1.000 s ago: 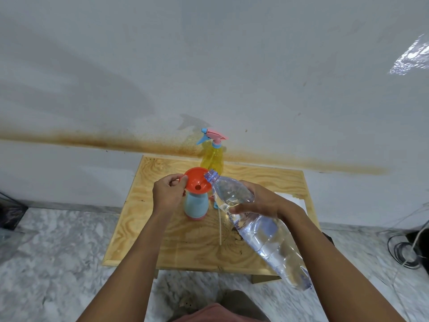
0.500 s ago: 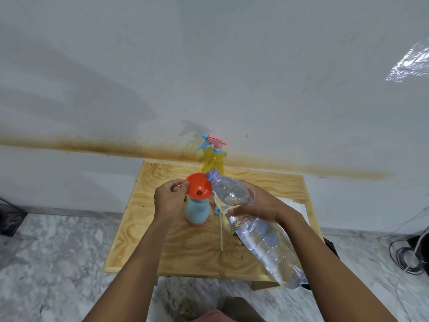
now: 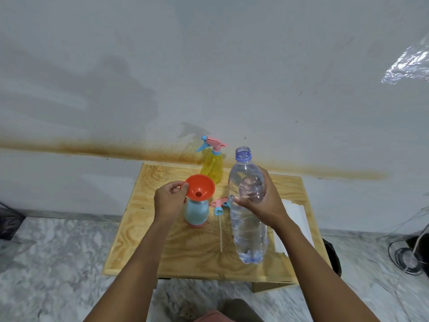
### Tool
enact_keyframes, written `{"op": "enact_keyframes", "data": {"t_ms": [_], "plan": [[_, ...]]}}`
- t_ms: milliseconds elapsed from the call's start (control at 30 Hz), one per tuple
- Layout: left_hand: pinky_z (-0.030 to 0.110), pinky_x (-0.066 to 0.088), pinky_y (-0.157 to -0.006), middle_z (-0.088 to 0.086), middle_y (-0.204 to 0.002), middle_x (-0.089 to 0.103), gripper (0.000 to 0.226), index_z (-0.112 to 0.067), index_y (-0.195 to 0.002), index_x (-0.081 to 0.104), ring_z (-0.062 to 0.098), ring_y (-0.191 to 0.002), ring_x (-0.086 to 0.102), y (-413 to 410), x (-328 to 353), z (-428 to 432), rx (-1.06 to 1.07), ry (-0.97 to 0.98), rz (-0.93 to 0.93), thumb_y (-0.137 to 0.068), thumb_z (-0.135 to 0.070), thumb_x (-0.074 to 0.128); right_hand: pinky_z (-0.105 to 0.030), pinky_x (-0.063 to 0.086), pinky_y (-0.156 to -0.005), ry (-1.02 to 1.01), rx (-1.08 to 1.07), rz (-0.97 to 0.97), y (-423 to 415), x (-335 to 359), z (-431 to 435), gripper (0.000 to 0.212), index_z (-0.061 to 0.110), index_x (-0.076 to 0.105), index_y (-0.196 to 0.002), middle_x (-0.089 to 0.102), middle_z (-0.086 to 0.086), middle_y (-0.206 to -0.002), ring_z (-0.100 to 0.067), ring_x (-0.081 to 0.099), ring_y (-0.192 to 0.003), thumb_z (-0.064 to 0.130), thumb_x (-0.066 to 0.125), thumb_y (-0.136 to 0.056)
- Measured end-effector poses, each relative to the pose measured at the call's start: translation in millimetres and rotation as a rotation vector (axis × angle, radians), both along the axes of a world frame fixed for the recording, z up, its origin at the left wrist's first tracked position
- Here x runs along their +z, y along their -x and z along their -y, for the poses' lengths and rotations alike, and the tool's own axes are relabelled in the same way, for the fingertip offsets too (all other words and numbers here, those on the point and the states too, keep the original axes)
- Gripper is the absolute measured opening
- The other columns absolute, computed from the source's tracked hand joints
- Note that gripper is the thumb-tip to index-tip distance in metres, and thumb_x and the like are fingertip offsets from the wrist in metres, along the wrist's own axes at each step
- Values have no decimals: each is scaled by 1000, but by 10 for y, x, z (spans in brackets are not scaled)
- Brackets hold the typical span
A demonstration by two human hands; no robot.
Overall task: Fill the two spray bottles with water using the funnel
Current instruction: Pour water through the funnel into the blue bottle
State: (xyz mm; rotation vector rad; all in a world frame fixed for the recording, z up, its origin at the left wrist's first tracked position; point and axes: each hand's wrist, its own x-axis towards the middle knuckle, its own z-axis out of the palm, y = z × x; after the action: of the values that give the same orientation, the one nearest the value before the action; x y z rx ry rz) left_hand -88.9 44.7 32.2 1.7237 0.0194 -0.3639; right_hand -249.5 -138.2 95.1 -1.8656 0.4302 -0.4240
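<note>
An orange funnel sits in the neck of a light blue spray bottle on the wooden table. My left hand pinches the funnel's tab at its left rim. My right hand grips a large clear water bottle, uncapped and upright, just right of the blue bottle. The blue bottle's pink and blue spray head with its long tube lies on the table between them. A yellow spray bottle with its head on stands at the table's back edge.
White paper lies on the table's right side under my right wrist. The table stands against a stained white wall on a marble floor. A dark bin is at far left, cables and a dark object at far right.
The water bottle was tilted with its mouth at the funnel; my right hand has swung it upright and away to the right. My left hand has stayed on the funnel.
</note>
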Motion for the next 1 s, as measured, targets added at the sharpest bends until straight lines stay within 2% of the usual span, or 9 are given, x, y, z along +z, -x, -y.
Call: {"op": "enact_keyframes", "data": {"t_ms": [267,433,500,567,600,667,733,867,1000], "plan": [[49,61,-83,10,-73,72,1,-25,-92,73,21,-64,69,-10,-9,-2,-8,-34,24,-91,-25,73,-26,55,-90,54,-61,43,30,-1,-18,80,43,47,-130,60,30,-120,1,63,-112,33,90,-63],[49,60,-83,5,-66,61,2,-26,-93,71,21,-66,64,-18,-28,6,-20,-45,28,-91,-26,72,-17,54,-86,69,-85,53,51,-31,-23,80,42,46,-130,58,36,-118,7,61,-111,27,90,-65],[41,59,-76,2,-64,56,14,-18,-104,71,18,-66,60,-23,-25,1,-39,-75,40,-92,-26,70,-20,55,-85,62,-108,70,60,-61,-15,81,37,46,-132,60,36,-117,5,62,-110,24,91,-66],[24,49,-66,0,-76,60,27,-14,-116,68,15,-73,61,-5,36,-12,-61,-165,94,-94,-28,69,-26,57,-87,49,-147,97,64,-93,2,80,32,47,-134,62,30,-118,0,64,-111,25,90,-66],[22,45,-65,1,-88,62,32,-15,-120,66,17,-82,61,9,85,-19,-65,-240,146,-93,-32,68,-30,58,-88,43,-168,112,67,-104,13,79,32,47,-134,62,27,-119,-3,64,-112,26,90,-67],[28,48,-77,2,-111,60,40,-20,-126,64,22,-105,58,25,195,4,-72,-359,283,-92,-41,67,-31,57,-90,44,-210,137,63,-120,47,79,37,45,-133,60,27,-121,-4,63,-114,29,89,-69],[35,49,-90,-2,-118,56,46,-23,-128,62,20,-114,53,66,403,127,-97,-325,388,-90,-50,66,-29,54,-93,51,-244,154,43,-132,89,81,39,42,-135,58,27,-125,-3,61,-117,35,89,-69],[27,46,-98,-10,-123,56,54,-30,-134,57,7,-113,55,257,945,669,-470,-15,418,-86,-52,70,-38,54,-99,23,-287,166,-28,-220,243,82,35,39,-135,57,15,-130,-8,62,-118,30,89,-71],[23,42,-103,-18,-140,51,73,-33,-143,50,1,-126,50,351,1110,1171,-793,-39,352,-79,-52,79,-48,56,-95,13,-293,178,-98,-341,425,82,32,37,-137,58,8,-130,-15,65,-116,25,88,-73]]}}
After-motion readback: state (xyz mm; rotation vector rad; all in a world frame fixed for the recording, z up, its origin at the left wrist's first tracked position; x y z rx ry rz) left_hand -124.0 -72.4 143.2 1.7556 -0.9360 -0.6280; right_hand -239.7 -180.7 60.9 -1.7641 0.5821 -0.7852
